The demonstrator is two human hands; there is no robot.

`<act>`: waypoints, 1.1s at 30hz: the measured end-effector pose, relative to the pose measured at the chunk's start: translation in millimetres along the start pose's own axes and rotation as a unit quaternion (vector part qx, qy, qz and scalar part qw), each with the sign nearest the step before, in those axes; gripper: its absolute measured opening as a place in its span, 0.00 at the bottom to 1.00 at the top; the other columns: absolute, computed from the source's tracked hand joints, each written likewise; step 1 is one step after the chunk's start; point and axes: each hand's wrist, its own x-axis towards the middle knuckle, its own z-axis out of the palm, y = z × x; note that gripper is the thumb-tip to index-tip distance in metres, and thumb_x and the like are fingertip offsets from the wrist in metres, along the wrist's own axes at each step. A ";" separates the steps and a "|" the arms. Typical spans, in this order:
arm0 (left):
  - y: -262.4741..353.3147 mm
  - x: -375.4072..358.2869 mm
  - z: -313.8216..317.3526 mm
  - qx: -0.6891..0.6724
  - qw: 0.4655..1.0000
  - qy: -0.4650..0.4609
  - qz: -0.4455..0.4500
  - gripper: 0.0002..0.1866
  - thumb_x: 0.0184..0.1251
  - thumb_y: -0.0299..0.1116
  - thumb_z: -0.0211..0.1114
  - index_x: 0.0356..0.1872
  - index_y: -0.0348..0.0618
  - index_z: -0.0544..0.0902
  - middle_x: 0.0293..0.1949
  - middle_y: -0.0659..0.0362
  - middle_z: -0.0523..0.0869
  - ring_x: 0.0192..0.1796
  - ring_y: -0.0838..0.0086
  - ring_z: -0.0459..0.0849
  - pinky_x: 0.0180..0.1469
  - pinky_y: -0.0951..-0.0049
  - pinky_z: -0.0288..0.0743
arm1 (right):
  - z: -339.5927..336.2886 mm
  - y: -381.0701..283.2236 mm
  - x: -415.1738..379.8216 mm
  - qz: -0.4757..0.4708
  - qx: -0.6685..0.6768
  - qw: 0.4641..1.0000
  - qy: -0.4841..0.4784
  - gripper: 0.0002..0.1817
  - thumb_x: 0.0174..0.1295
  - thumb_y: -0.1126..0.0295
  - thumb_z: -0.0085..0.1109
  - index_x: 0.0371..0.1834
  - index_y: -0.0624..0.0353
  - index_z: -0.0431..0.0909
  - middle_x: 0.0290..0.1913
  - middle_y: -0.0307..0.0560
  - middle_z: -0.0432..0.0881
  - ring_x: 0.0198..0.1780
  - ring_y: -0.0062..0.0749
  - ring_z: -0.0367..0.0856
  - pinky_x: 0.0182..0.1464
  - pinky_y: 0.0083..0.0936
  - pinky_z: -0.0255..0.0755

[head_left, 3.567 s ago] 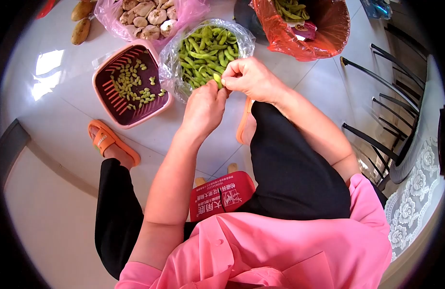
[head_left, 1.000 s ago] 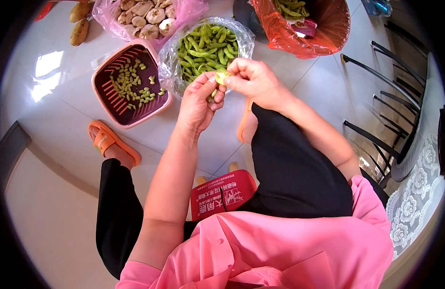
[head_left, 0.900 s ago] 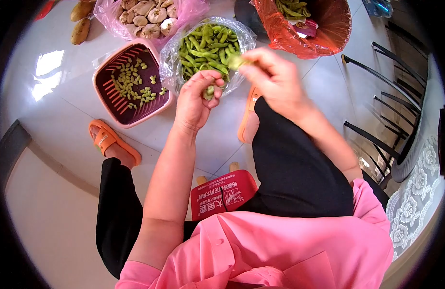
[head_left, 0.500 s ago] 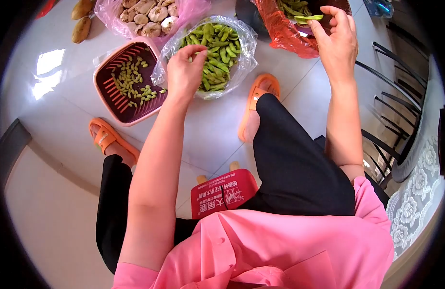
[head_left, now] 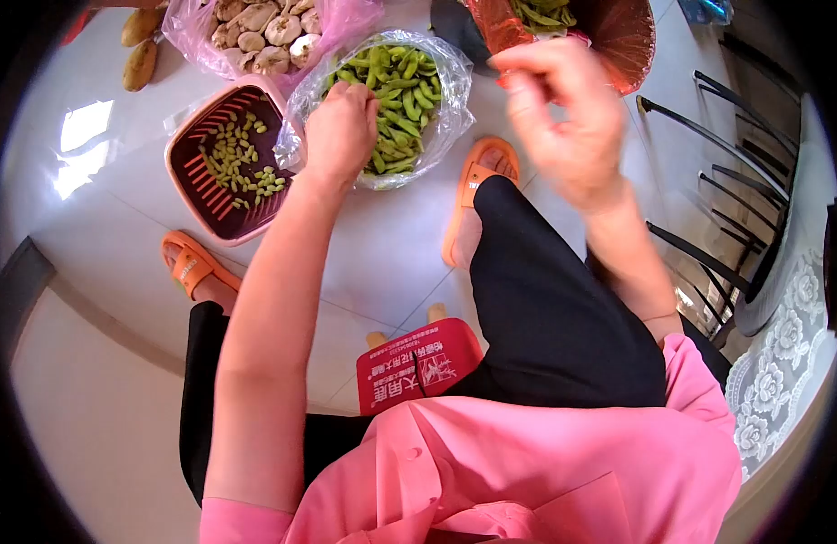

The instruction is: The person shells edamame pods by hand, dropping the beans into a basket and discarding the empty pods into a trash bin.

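Left hand [head_left: 341, 136] curls over the near left part of the green pods [head_left: 405, 100], hiding some; its hold cannot be told. The right hand [head_left: 572, 127], blurred and bent, grip unclear, hides part of the far-right red bag [head_left: 628, 50]. The pods' clear bag [head_left: 450, 127] overlaps the basket [head_left: 179, 177] of shelled beans [head_left: 226, 150] at left; garlic [head_left: 280, 32] sits farther.
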 end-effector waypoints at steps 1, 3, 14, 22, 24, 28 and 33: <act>11.7 -1.1 -9.4 0.002 1.000 0.001 0.002 0.07 0.57 0.31 0.61 0.33 0.38 0.80 0.33 0.51 0.82 0.33 0.59 0.83 0.36 0.62 0.76 | 11.7 0.5 -9.0 0.046 0.057 0.996 -0.051 0.05 0.55 0.77 0.57 0.35 0.61 0.78 0.31 0.44 0.77 0.28 0.28 0.77 0.30 0.21 0.71; 35.5 -8.5 -25.9 -0.260 0.948 -0.049 -0.177 0.11 0.59 0.34 0.65 0.37 0.36 0.83 0.29 0.57 0.84 0.31 0.73 0.81 0.36 0.70 0.73 | 36.1 13.2 -26.3 0.202 0.145 0.964 -0.097 0.07 0.57 0.73 0.57 0.36 0.63 0.78 0.29 0.43 0.79 0.27 0.25 0.76 0.30 0.20 0.71; 83.4 -46.6 -22.9 -0.165 0.984 -0.026 -0.068 0.09 0.59 0.31 0.62 0.35 0.36 0.81 0.31 0.49 0.81 0.35 0.57 0.81 0.38 0.65 0.73 | 58.2 30.3 -49.6 0.366 0.378 0.833 -0.170 0.07 0.58 0.70 0.60 0.29 0.64 0.78 0.24 0.37 0.79 0.27 0.16 0.74 0.30 0.17 0.70; 79.3 -54.7 -17.8 -0.120 0.991 -0.043 -0.038 0.10 0.61 0.35 0.59 0.28 0.38 0.77 0.29 0.48 0.78 0.31 0.52 0.79 0.33 0.56 0.73 | 53.0 31.8 -48.4 0.377 0.318 0.829 -0.263 0.04 0.56 0.77 0.57 0.26 0.66 0.77 0.29 0.37 0.79 0.32 0.15 0.74 0.36 0.16 0.69; 81.3 -55.5 -18.5 -0.107 0.993 -0.042 -0.040 0.10 0.61 0.34 0.59 0.27 0.37 0.76 0.29 0.48 0.78 0.30 0.51 0.79 0.32 0.55 0.73 | 52.8 31.0 -46.9 0.381 0.298 0.830 -0.280 0.04 0.55 0.77 0.57 0.25 0.66 0.77 0.27 0.37 0.78 0.30 0.15 0.73 0.34 0.16 0.69; 81.8 -58.8 -21.3 -0.124 0.989 -0.058 -0.059 0.09 0.60 0.32 0.58 0.26 0.36 0.76 0.28 0.47 0.78 0.32 0.50 0.79 0.35 0.55 0.73 | 61.5 31.5 -55.2 0.349 0.288 0.856 -0.249 0.05 0.47 0.72 0.61 0.22 0.63 0.79 0.21 0.40 0.80 0.25 0.18 0.74 0.29 0.22 0.70; 84.7 -64.9 -20.5 -0.167 0.979 -0.074 -0.096 0.06 0.58 0.28 0.57 0.30 0.34 0.78 0.31 0.45 0.79 0.36 0.49 0.78 0.39 0.59 0.72 | 59.5 22.4 -58.9 0.311 0.242 0.881 -0.263 0.04 0.50 0.79 0.57 0.21 0.63 0.73 0.24 0.35 0.76 0.28 0.14 0.70 0.31 0.17 0.68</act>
